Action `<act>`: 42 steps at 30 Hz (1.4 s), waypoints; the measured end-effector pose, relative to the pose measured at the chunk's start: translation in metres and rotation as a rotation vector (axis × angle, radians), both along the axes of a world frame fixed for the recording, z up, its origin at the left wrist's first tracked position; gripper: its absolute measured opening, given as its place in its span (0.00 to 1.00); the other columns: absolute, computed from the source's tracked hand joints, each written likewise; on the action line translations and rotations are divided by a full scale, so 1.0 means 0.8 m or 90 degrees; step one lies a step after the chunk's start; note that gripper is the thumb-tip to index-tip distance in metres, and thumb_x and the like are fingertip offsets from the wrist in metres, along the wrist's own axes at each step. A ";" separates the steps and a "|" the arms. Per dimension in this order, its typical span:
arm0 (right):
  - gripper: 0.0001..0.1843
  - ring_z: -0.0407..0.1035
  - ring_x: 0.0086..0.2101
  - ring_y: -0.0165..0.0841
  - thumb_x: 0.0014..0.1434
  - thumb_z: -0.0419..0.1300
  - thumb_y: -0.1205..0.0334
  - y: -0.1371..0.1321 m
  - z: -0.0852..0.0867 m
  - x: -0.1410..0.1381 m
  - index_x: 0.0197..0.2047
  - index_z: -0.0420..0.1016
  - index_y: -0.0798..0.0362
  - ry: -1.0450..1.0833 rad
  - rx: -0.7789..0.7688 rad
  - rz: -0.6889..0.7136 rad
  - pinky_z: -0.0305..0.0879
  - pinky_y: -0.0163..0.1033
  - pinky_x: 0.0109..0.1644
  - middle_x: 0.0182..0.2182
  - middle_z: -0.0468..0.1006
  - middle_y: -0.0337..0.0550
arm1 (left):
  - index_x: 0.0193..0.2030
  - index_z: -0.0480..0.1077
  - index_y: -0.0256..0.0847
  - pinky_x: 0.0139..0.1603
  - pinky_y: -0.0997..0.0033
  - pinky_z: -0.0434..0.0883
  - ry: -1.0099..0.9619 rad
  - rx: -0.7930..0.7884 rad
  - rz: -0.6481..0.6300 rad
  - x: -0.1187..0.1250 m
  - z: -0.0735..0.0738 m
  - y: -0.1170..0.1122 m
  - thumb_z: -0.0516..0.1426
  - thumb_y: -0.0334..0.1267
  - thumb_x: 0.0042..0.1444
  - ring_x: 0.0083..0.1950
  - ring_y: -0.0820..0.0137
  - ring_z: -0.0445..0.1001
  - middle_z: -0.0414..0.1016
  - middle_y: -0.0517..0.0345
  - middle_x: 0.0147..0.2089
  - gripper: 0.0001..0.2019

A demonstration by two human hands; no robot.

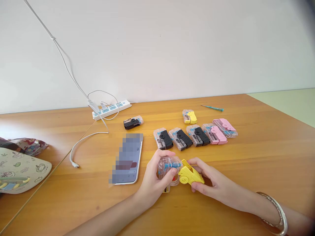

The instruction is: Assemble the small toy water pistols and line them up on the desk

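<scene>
My left hand [156, 177] is shut on a clear plastic case [168, 168] with blue parts inside and a red spot showing low in it. My right hand [209, 177] grips a yellow plastic shell [189, 175], its raised flap pressed against the side of the clear case. Between the hands, a small piece with a printed label [166, 189] shows under the case, partly hidden. Just above my hands lies a row of similar small devices: black ones [164, 139] and pink ones [216, 134] on clear bodies.
A yellow device [189, 116] and a teal-handled small screwdriver [213, 108] lie farther back, with a lone black device [133, 122] to the left. A phone [126, 159] lies left of my hands. A power strip [110, 109], white cables [83, 141] and a patterned bag [21, 167] sit around the wooden table [246, 147].
</scene>
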State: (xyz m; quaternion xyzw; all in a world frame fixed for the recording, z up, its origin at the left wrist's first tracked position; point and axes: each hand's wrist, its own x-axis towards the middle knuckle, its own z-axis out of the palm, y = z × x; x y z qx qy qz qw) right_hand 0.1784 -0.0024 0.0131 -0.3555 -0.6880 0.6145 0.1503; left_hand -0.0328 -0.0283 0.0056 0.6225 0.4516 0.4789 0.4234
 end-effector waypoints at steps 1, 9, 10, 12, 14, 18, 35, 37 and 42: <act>0.16 0.67 0.37 0.33 0.63 0.53 0.54 -0.002 -0.002 0.000 0.52 0.56 0.47 -0.001 0.010 -0.002 0.66 0.40 0.42 0.37 0.69 0.39 | 0.46 0.62 0.44 0.38 0.76 0.69 -0.004 0.006 -0.005 0.000 -0.001 -0.001 0.54 0.35 0.59 0.38 0.71 0.71 0.70 0.59 0.42 0.08; 0.12 0.63 0.35 0.31 0.66 0.48 0.52 -0.008 0.002 -0.001 0.50 0.58 0.48 -0.022 0.077 0.006 0.64 0.39 0.43 0.36 0.67 0.38 | 0.52 0.57 0.46 0.41 0.69 0.69 0.097 -0.054 -0.045 0.000 0.000 -0.004 0.46 0.43 0.65 0.39 0.67 0.73 0.74 0.58 0.40 0.11; 0.12 0.63 0.35 0.31 0.66 0.48 0.52 -0.008 0.003 -0.001 0.50 0.58 0.48 -0.021 0.077 0.005 0.64 0.38 0.43 0.36 0.67 0.38 | 0.52 0.57 0.46 0.41 0.68 0.69 0.128 -0.054 -0.033 0.000 0.000 -0.005 0.46 0.44 0.65 0.39 0.67 0.73 0.75 0.58 0.40 0.11; 0.14 0.63 0.35 0.32 0.66 0.47 0.52 -0.009 0.005 -0.002 0.52 0.57 0.48 -0.022 0.073 0.003 0.64 0.39 0.43 0.37 0.67 0.38 | 0.52 0.57 0.46 0.39 0.69 0.69 0.155 -0.058 -0.023 0.000 0.000 -0.005 0.46 0.44 0.65 0.37 0.66 0.73 0.76 0.58 0.39 0.12; 0.16 0.64 0.39 0.33 0.66 0.47 0.51 -0.009 0.007 -0.003 0.54 0.56 0.48 -0.025 0.078 0.009 0.64 0.40 0.46 0.39 0.68 0.40 | 0.51 0.58 0.45 0.36 0.70 0.69 0.134 -0.057 -0.025 0.000 0.000 -0.005 0.45 0.45 0.65 0.34 0.67 0.73 0.75 0.59 0.36 0.12; 0.15 0.63 0.46 0.37 0.66 0.47 0.51 -0.010 0.011 -0.006 0.51 0.60 0.50 -0.057 0.101 0.042 0.62 0.43 0.52 0.44 0.68 0.45 | 0.49 0.59 0.43 0.33 0.73 0.68 0.078 -0.034 -0.022 0.000 -0.001 -0.006 0.45 0.46 0.64 0.31 0.69 0.72 0.74 0.58 0.34 0.12; 0.17 0.64 0.47 0.40 0.65 0.47 0.49 -0.015 0.006 -0.002 0.48 0.67 0.48 -0.115 0.160 0.073 0.63 0.45 0.52 0.44 0.72 0.46 | 0.50 0.58 0.43 0.28 0.75 0.64 0.240 0.022 -0.059 0.003 0.003 -0.008 0.47 0.37 0.62 0.27 0.70 0.71 0.73 0.62 0.29 0.10; 0.17 0.64 0.46 0.40 0.65 0.46 0.48 -0.016 0.007 -0.002 0.47 0.67 0.49 -0.126 0.163 0.078 0.63 0.45 0.52 0.43 0.71 0.46 | 0.50 0.58 0.43 0.29 0.75 0.64 0.268 0.041 -0.061 0.004 0.003 -0.009 0.47 0.37 0.61 0.27 0.70 0.72 0.74 0.63 0.29 0.10; 0.16 0.65 0.42 0.39 0.64 0.47 0.49 -0.015 0.011 -0.004 0.46 0.67 0.49 -0.138 0.165 0.088 0.64 0.45 0.50 0.40 0.72 0.45 | 0.49 0.60 0.43 0.31 0.74 0.65 0.284 0.061 -0.092 0.004 0.004 -0.010 0.47 0.38 0.62 0.28 0.70 0.71 0.74 0.62 0.30 0.10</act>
